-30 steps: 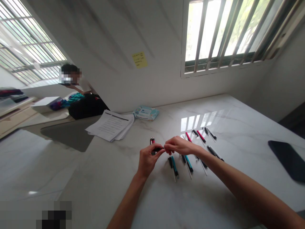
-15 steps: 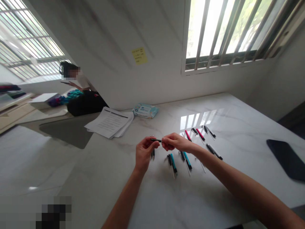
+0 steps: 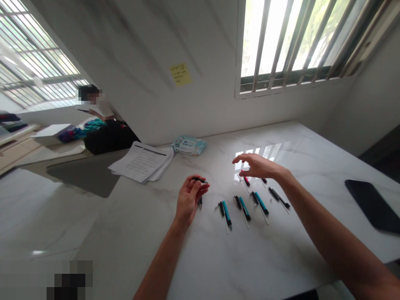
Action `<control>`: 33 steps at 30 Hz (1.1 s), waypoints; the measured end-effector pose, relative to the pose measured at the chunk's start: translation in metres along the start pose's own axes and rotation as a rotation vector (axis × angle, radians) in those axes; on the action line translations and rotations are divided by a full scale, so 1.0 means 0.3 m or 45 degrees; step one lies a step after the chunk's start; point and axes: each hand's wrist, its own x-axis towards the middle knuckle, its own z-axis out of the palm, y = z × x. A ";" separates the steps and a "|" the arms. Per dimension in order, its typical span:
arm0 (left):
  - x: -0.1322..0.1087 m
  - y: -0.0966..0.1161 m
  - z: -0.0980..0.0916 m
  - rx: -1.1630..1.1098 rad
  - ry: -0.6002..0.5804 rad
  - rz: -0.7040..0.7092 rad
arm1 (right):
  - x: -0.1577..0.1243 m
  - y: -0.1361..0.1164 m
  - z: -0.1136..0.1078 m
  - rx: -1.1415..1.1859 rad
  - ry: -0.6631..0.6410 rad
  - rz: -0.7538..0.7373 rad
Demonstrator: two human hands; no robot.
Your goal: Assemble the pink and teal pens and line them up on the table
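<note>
My left hand point(image 3: 188, 199) pinches a short black pen part point(image 3: 199, 180) above the table. Dark pens point(image 3: 200, 203) lie partly hidden behind that hand. My right hand point(image 3: 254, 166) is held over the table with its fingers apart and nothing in them. Just below it lies a red pen part point(image 3: 245, 178) with a thin white refill. Teal pen parts point(image 3: 226, 213), each beside a black piece and a white refill, lie in a row between the hands. A white and black pen part point(image 3: 279, 198) rests to the right, under the right wrist.
Stacked papers point(image 3: 142, 161) and a blue wipes packet point(image 3: 189, 146) lie by the wall. A dark phone point(image 3: 373, 205) is at the table's right. A yellow note point(image 3: 180, 74) sticks to the wall. A person point(image 3: 106, 112) sits at the far left.
My right hand has let go of the black pen part and moved right and up, its fingers opening. The left hand still holds that part. The view has shifted slightly.
</note>
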 end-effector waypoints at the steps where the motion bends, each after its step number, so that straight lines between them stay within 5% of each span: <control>1: 0.001 -0.003 -0.001 -0.016 0.008 -0.016 | -0.012 0.033 -0.019 -0.045 -0.062 0.033; 7: 0.006 -0.016 -0.011 -0.017 0.038 -0.121 | -0.024 0.101 0.031 -0.200 -0.319 0.206; 15: 0.013 -0.024 -0.024 0.038 0.073 -0.178 | 0.010 0.109 0.075 -0.263 -0.323 0.166; 18: 0.012 -0.034 -0.020 0.046 0.066 -0.222 | 0.005 0.050 0.056 -0.263 -0.184 0.110; 21: 0.010 -0.045 -0.014 0.058 0.043 -0.277 | 0.002 -0.071 0.067 -0.148 0.001 -0.138; 25: 0.007 -0.048 -0.011 0.075 0.006 -0.316 | 0.002 -0.222 0.127 -0.058 0.001 -0.456; 33: 0.005 -0.053 -0.018 0.133 -0.117 -0.271 | 0.008 -0.285 0.210 -0.008 0.046 -0.492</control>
